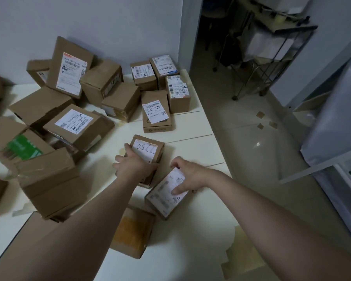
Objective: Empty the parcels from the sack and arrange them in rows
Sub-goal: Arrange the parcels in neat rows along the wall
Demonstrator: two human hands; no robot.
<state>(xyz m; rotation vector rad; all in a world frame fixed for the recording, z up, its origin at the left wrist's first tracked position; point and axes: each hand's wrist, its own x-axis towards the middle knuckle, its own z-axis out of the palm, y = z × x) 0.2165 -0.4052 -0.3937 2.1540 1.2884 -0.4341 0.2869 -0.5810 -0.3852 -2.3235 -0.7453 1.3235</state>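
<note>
Lying nearest, on this side of both hands, a tape-wrapped brown parcel (132, 230) sits flat on the white counter (190, 230). Just past it, the right hand (188, 175) holds a small parcel with a printed label (164, 196). The thumb presses on the label and the fingers (175, 162) curl over the far edge. That parcel lies skewed to the counter's edge.

Just beside it to the left, the left hand (134, 165) grips the handwritten-label parcel (150, 153), which rests on the counter. Its fingers (128, 148) are wrapped over the box's left side.

Well left of those fingers, a large plain carton (49, 183) lies across other boxes, with a green-labelled box (22, 149) behind it. Beyond the fingers, a cluster of labelled parcels (156, 112) stands side by side, running back to the wall. Farther left, a loose heap of cartons (69, 78) leans against the wall. Away to the right, off the counter, a wire trolley (272, 59) stands on the tiled floor (241, 128).
</note>
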